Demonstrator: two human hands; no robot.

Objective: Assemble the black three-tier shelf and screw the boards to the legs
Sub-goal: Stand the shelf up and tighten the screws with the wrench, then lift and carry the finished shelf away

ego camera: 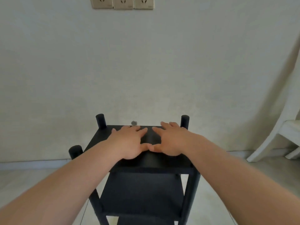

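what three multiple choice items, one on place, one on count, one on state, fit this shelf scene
1. Where do both hands lie?
A. on the black top board
B. on the white chair
C. on the wall sockets

2. How many black round leg tops stand above the top board?
A. one
B. three
C. five

3. How are the fingers?
A. fists
B. pinching a screw
C. straight, flat

Key: 1 A, the left hand and right hand lie on the black top board. 2 B, leg tops show at three corners. 3 C, both palms lie flat, holding nothing.
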